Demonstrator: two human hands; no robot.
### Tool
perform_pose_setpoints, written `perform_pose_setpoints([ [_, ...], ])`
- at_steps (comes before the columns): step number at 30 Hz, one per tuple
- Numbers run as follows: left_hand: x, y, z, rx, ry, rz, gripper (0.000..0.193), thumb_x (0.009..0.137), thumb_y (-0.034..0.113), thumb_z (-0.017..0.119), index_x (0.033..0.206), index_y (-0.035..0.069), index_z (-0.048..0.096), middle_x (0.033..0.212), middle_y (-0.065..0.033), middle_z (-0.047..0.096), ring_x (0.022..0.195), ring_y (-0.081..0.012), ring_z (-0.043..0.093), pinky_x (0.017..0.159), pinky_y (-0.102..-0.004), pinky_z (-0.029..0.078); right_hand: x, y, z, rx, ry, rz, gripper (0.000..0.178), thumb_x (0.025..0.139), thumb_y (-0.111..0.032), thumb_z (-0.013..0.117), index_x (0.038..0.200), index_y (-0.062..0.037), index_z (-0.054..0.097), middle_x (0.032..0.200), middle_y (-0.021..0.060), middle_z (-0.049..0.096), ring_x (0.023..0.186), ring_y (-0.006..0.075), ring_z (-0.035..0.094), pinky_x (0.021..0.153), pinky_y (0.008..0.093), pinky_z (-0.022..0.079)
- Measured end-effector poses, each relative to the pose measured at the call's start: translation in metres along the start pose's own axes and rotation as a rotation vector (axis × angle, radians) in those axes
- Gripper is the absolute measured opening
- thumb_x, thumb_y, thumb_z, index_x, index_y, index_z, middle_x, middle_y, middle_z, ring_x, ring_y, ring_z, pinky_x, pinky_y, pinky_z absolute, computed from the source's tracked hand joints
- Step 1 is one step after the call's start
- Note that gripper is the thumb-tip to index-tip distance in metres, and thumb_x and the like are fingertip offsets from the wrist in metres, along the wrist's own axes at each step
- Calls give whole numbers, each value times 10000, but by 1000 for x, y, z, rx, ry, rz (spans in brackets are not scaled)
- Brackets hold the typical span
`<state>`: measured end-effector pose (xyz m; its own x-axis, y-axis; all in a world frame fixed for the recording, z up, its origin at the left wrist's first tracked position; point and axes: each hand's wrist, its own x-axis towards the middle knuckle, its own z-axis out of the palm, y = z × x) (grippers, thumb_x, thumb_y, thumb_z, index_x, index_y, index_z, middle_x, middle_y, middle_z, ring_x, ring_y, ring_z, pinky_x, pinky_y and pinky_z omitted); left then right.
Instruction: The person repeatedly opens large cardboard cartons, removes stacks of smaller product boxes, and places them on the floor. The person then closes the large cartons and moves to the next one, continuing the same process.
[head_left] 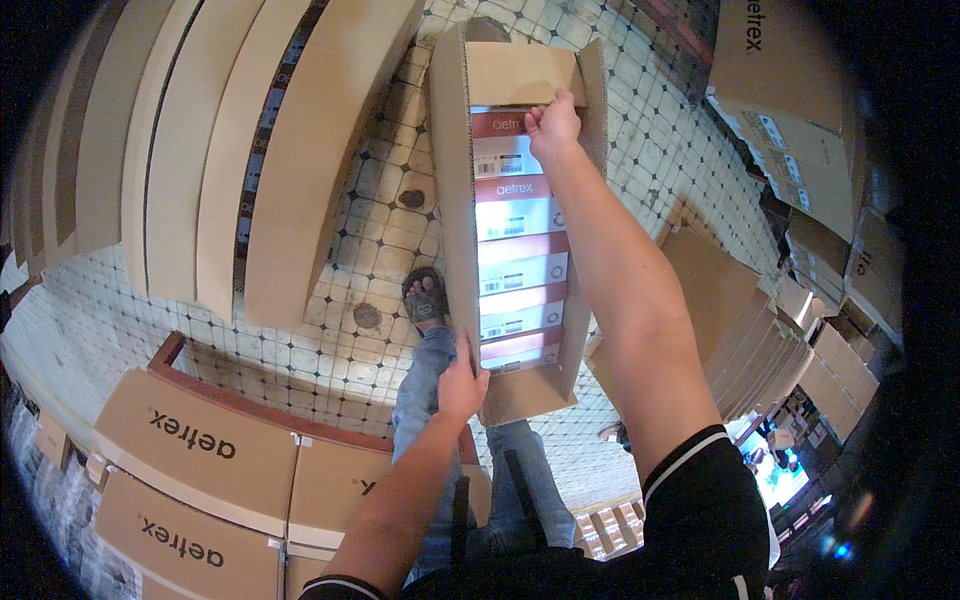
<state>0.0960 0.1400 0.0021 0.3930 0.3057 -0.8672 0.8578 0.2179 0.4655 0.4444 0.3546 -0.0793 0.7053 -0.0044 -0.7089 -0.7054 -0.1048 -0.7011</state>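
Observation:
A long, narrow cardboard carton (452, 200) stands with its top open, its long side flaps raised. Inside it is a row of several white-and-red shoe boxes (520, 218) with small labels. At the near left corner of the carton, my left hand (462, 388) grips the cardboard edge. My right arm reaches across to the far end. There my right hand (556, 125) has its fingers closed at the edge of the end flap (520, 72), just above the farthest shoe box; the fingertips are partly hidden.
Tall cardboard cartons (310, 150) stand in a row at the left. Closed cartons (200, 445) are stacked at the lower left beside a reddish-brown rail (270, 395). More cartons (800, 130) fill the right side, near a lit screen (778, 470). My sandalled foot (426, 298) is beside the open carton on the tiled floor (370, 230).

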Motion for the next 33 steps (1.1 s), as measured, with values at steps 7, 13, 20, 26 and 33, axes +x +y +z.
perform_pose_setpoints([
  [7, 2, -15, -10, -77, 8, 89, 827, 832, 188, 609, 1514, 101, 149, 980, -319, 650, 886, -480, 638, 828, -542, 510, 32, -28, 33, -85, 35, -507, 242, 913, -200, 511, 965, 23, 586, 764, 120, 626, 597, 199, 594, 535, 343, 484],
  [13, 2, -14, -12, -78, -29, 61, 829, 819, 179, 604, 1511, 101, 155, 986, -326, 646, 898, -486, 634, 831, -540, 508, 59, -93, 57, -427, -570, -384, 283, 969, -291, 464, 956, -57, 623, 931, 94, 663, 788, 158, 634, 695, 330, 519],
  [20, -1, -11, -11, -90, -5, 74, 832, 802, 182, 594, 1512, 99, 168, 1001, -317, 650, 934, -477, 633, 836, -529, 509, -87, -44, -127, -1121, -272, -1320, 462, 939, -265, 599, 1277, 39, 514, 1197, 226, 545, 1126, 355, 532, 961, 404, 436],
  [26, 4, -22, 1, -74, 71, 175, 837, 809, 167, 592, 1516, 102, 148, 994, -317, 649, 926, -478, 633, 832, -526, 509, -148, 21, -282, -1549, -171, -189, 502, 983, -396, 456, 1340, -44, 482, 1183, 255, 605, 1101, 421, 581, 946, 488, 454],
  [33, 7, -24, 3, -124, 68, 257, 822, 846, 111, 594, 1521, 114, 126, 1270, -293, 560, 1158, -452, 553, 963, -474, 461, -126, 47, -326, -1615, -203, -443, 403, 996, -366, 427, 1298, -124, 539, 1094, 215, 653, 921, 407, 653, 812, 516, 513],
])
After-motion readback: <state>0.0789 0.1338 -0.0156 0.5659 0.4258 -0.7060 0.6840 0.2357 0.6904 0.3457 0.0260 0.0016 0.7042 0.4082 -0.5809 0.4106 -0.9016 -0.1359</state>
